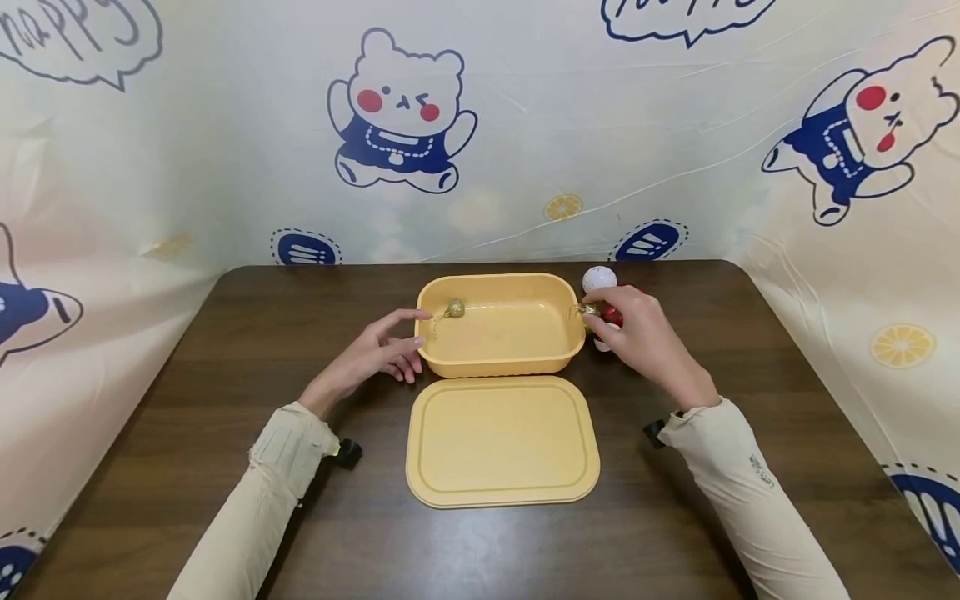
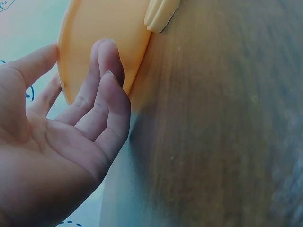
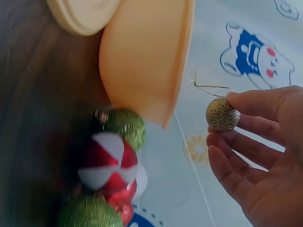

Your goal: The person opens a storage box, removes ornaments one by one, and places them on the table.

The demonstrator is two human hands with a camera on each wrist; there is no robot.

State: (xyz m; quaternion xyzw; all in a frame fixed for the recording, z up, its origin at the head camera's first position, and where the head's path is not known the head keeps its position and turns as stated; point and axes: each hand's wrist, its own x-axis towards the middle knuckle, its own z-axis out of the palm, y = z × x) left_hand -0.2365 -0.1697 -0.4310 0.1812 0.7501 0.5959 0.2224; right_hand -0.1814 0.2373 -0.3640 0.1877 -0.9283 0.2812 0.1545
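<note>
My left hand (image 1: 378,346) is at the left end of a yellow plastic box (image 1: 495,367), thumb and index fingertips touching its rim. The other fingers, loosely bent, are beside the outer wall (image 2: 113,23). Inside the box, near that end, lies a small gold glitter bauble (image 1: 455,308) with a thin loop. At the right end, my right hand (image 1: 645,333) pinches another gold glitter bauble (image 3: 223,115) between thumb and fingers. Its hanging loop (image 3: 213,87) sticks out toward the box rim.
A matching yellow lid (image 1: 502,442) lies flat before the box. Right of the box sit a white ball (image 1: 599,279), a red-and-white bauble (image 3: 110,161) and green glitter baubles (image 3: 125,127), partly hidden by my right hand in the head view. A printed cloth hangs behind the dark table (image 1: 247,333).
</note>
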